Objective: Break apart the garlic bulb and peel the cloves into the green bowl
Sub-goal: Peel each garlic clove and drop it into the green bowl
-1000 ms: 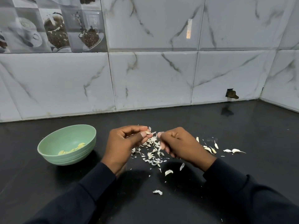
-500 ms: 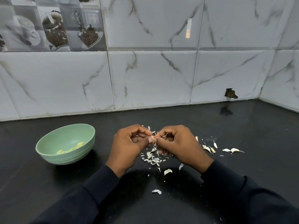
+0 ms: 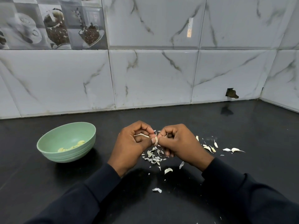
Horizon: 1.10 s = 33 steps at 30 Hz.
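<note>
My left hand [image 3: 131,147] and my right hand [image 3: 179,143] meet over the black counter, fingers curled. Between their thumbs and fingertips they pinch one small garlic clove [image 3: 156,140], mostly hidden by the fingers. Scraps of papery garlic skin [image 3: 153,156] lie on the counter right under the hands. The green bowl [image 3: 48,147] stands to the left of my left hand, with several peeled yellowish cloves [image 3: 72,145] at its bottom. A few unpeeled cloves [image 3: 210,147] lie to the right of my right hand.
The black counter [image 3: 242,126] runs back to a marble-tiled wall [image 3: 153,78], which turns a corner at the far right. More skin flakes [image 3: 168,170] and one scrap [image 3: 157,189] lie nearer to me. A hole [image 3: 231,94] breaks the tile at the right.
The two hands have come together from slightly apart and now both pinch the clove. The bowl and loose cloves lie as before.
</note>
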Available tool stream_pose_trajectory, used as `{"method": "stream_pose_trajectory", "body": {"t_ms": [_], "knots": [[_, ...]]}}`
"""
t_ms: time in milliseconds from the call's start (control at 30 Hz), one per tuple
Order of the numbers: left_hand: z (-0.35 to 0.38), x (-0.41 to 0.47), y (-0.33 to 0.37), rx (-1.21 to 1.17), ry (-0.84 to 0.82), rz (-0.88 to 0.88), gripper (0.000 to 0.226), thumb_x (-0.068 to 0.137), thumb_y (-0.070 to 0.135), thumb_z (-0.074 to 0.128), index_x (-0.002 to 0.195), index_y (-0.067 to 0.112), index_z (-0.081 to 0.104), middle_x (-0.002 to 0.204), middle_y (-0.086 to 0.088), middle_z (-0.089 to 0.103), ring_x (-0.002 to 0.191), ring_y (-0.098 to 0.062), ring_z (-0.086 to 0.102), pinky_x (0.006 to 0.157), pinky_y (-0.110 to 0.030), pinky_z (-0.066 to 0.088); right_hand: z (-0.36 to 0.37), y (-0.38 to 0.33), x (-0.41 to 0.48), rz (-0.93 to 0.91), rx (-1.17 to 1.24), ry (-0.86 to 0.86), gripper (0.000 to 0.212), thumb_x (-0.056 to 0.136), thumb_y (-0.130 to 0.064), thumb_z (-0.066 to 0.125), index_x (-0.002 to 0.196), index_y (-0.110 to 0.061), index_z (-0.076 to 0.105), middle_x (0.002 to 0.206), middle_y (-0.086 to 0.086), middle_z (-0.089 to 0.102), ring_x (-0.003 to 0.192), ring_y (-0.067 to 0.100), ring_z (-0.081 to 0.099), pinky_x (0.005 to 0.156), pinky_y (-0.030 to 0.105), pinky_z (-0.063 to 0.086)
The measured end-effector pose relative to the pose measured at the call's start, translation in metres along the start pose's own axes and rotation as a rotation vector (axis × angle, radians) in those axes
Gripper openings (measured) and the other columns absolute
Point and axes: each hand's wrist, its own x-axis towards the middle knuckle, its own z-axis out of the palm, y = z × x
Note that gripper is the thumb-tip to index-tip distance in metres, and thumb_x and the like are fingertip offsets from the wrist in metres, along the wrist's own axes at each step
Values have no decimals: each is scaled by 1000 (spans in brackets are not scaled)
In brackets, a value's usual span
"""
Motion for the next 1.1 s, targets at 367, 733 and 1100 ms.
{"method": "stream_pose_trajectory", "body": {"t_ms": [367, 733, 1100], "knots": [[6, -2, 2, -47, 3, -63, 16, 89, -6, 70, 92, 6, 78, 75, -11, 76, 69, -23, 75, 72, -30, 62, 8, -2, 0, 59, 132, 74, 21, 92, -4, 65, 71, -4, 62, 45, -1, 56, 35, 8, 43, 39, 19, 34], [-4, 1, 8, -36, -91, -133, 12, 85, -9, 73, 95, -1, 74, 85, -26, 74, 78, -37, 76, 78, -38, 64, 8, 0, -1, -9, 61, 32, 15, 89, -2, 68, 75, 2, 64, 52, -1, 63, 41, 9, 50, 40, 20, 37], [-7, 2, 8, -401, -5, -207, 16, 83, -11, 69, 99, -12, 70, 98, -31, 72, 88, -40, 75, 77, -29, 63, -2, 3, 2, 16, 34, 46, 26, 92, -13, 59, 72, 3, 58, 51, 6, 50, 40, 14, 47, 41, 20, 33]]}}
